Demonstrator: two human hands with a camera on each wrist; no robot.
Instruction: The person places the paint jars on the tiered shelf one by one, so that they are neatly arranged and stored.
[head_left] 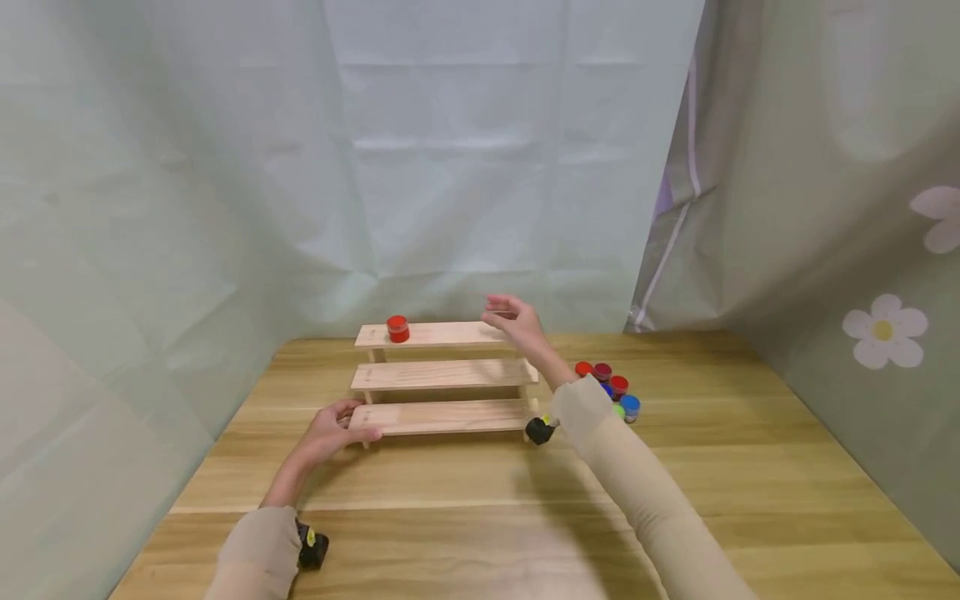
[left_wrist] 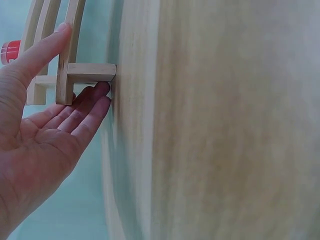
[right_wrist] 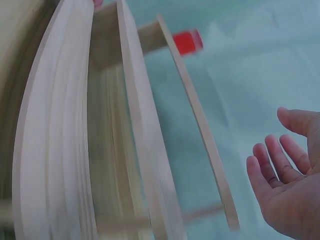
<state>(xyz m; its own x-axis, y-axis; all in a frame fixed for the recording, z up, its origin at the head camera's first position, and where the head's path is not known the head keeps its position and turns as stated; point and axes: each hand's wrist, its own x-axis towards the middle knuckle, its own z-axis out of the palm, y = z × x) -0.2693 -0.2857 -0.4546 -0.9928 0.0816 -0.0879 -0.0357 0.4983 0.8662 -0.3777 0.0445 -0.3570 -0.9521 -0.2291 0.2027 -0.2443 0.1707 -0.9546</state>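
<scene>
Your right sleeve [head_left: 641, 483], swung outward, could topple jars [head_left: 618, 386] right of your loosely spread right hand [head_left: 517, 322] (left hand [head_left: 327, 432] pinches rack [head_left: 442, 374]).

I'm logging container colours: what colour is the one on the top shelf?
Red; the container shows best in the head view.

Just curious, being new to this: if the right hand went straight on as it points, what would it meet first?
Probably the pale curtain behind the wooden stand. From the right hand, the line seems to miss the red jar on the top board, but depth is unclear.
</scene>
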